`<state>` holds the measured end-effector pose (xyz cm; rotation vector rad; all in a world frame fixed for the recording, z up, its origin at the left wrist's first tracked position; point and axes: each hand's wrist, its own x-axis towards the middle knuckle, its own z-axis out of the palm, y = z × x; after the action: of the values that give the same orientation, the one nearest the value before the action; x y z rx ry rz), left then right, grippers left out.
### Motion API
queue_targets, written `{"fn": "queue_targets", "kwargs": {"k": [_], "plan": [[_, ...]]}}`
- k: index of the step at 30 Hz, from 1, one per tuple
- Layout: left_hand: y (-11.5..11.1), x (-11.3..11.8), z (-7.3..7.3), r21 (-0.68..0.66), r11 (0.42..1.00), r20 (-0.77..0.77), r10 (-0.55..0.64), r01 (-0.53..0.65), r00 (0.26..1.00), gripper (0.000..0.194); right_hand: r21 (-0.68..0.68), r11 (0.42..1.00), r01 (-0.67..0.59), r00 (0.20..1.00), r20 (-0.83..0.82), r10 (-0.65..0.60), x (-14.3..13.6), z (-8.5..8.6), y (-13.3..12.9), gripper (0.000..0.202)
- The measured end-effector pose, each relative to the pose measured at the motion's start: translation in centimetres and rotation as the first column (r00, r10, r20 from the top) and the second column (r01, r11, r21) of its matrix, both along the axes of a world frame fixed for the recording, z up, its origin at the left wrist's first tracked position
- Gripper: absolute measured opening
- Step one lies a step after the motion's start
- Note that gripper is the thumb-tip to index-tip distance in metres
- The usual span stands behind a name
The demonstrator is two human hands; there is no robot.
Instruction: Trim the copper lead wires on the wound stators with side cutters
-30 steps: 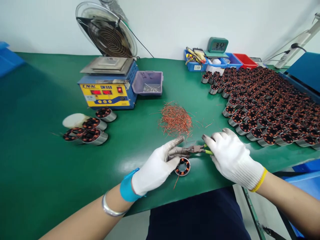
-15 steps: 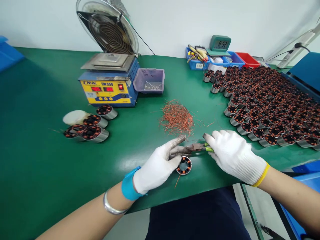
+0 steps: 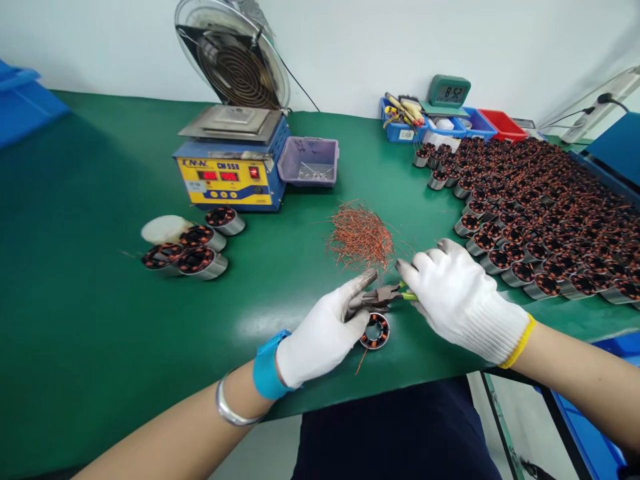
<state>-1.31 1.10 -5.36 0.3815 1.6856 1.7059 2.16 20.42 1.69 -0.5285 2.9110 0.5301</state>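
A wound motor stator (image 3: 376, 331), a metal ring with copper coils, is gripped at its left side by the gloved thumb and fingers of my left hand (image 3: 323, 333). One copper wire end sticks out below it. My right hand (image 3: 457, 300), gloved too, is closed around the green handles of cutting pliers (image 3: 384, 295). Their jaws point left, just above the stator, beside my left fingers. Whether the jaws touch a wire cannot be made out. A heap of copper wire clippings (image 3: 361, 235) lies just beyond my hands.
Many stators (image 3: 540, 220) cover the right side of the green table (image 3: 280, 280). Several more (image 3: 203, 262) stand at left by a white round pad (image 3: 165, 229). Behind are a blue-yellow heating unit (image 3: 233, 177), a purple tray (image 3: 310, 163), tool bins (image 3: 405, 130) and a clock (image 3: 449, 91).
My right hand has moved the pliers a little left, closer over the stator. My left hand keeps its hold. The whole view has shifted slightly.
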Motion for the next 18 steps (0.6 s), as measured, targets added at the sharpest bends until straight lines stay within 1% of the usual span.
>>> {"fn": "queue_targets", "kwargs": {"k": [5, 9, 11, 14, 16, 18], "plan": [[-0.1, 0.0, -0.2, 0.006, 1.0, -0.014, 0.016, -0.016, 1.0, 0.068, 0.016, 1.0, -0.023, 0.999, 0.022, 0.023, -0.4, 0.4, -0.2, 0.026], [-0.1, 0.0, -0.1, 0.011, 1.0, -0.013, 0.008, -0.008, 1.0, 0.069, 0.003, 0.999, -0.032, 0.999, 0.014, 0.032, -0.4, 0.1, -0.1, 0.023], [-0.1, 0.0, 0.0, 0.0, 1.0, -0.014, 0.004, -0.004, 1.0, 0.069, -0.01, 1.0, 0.012, 1.0, 0.024, -0.012, -0.3, 0.0, -0.1, 0.023], [-0.1, 0.0, -0.1, -0.008, 1.0, -0.004, 0.005, -0.005, 1.0, 0.069, -0.007, 0.996, 0.087, 0.995, 0.056, -0.087, -0.2, 0.2, 0.0, 0.022], [-0.1, 0.0, -0.2, 0.007, 1.0, 0.013, -0.004, 0.004, 1.0, 0.072, 0.004, 0.993, 0.122, 0.992, 0.042, -0.122, 0.0, 0.4, 0.5, 0.021], [-0.2, 0.0, -0.4, 0.02, 1.0, 0.012, 0.012, -0.012, 1.0, 0.078, 0.0, 0.988, 0.157, 0.988, 0.004, -0.157, 0.6, 0.2, 1.2, 0.026]]}}
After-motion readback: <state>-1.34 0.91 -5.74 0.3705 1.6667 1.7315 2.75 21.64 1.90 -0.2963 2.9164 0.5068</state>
